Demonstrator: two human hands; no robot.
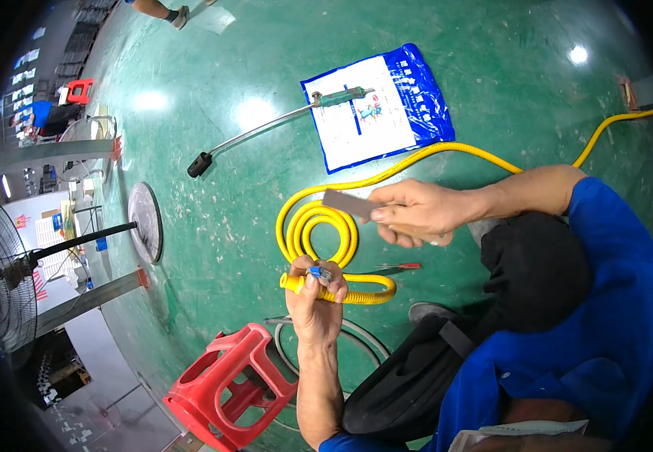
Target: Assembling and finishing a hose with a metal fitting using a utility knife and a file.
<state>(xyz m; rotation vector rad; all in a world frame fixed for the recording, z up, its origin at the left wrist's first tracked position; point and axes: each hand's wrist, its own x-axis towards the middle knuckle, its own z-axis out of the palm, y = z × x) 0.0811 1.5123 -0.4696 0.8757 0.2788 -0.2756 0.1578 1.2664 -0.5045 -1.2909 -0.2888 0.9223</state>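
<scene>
Yellow hose (317, 226) end leftward (horizontal)

A flat rectangular package (379, 105) (blue-edged, with a white printed panel) is laid on the green floor; small white signs (25, 64) are seen far left.

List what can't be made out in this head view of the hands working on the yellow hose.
- Hose clamp: the left hand covers most of it; its screw is too small to read.
- Flat grey tool: its rear end is hidden inside the right hand.
- Yellow hose: its far end runs off toward the right rim.
- Grey ring on the floor: partly hidden by the left forearm and dark trousers.
- Red-handled screwdriver: small, tip unclear.
</scene>
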